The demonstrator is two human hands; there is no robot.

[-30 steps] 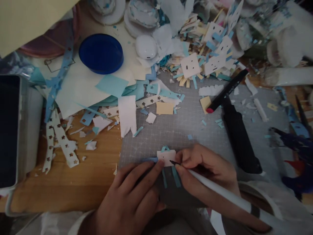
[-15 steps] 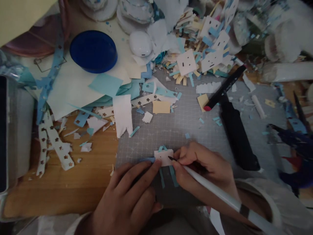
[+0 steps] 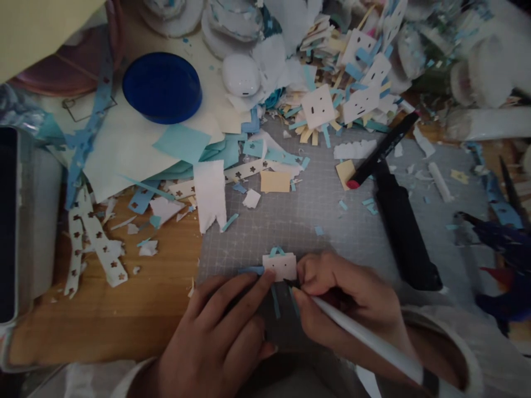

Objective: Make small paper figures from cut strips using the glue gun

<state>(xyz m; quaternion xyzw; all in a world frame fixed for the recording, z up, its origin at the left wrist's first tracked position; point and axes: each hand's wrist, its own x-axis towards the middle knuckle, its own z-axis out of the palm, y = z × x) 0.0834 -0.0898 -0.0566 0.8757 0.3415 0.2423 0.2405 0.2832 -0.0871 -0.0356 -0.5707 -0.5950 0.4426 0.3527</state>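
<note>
White card [image 3: 280, 266] is lying near six o'clock in view on the grey mat [image 3: 286, 221]; the unclenched left grip [image 3: 226, 326] is pressing its eight-o'clock corner, the right grip [image 3: 352, 290] is grasping a white pen [image 3: 369, 337]

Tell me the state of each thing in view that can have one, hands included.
Paper figure: two dots on its front
White pen: uncapped, tip at the figure's lower edge
Left hand: open, a fingertip on the figure
Right hand: closed around the pen
Earbud case: looks shut
Phone: screen dark
Black marker: lying slantwise, capping unclear
</note>
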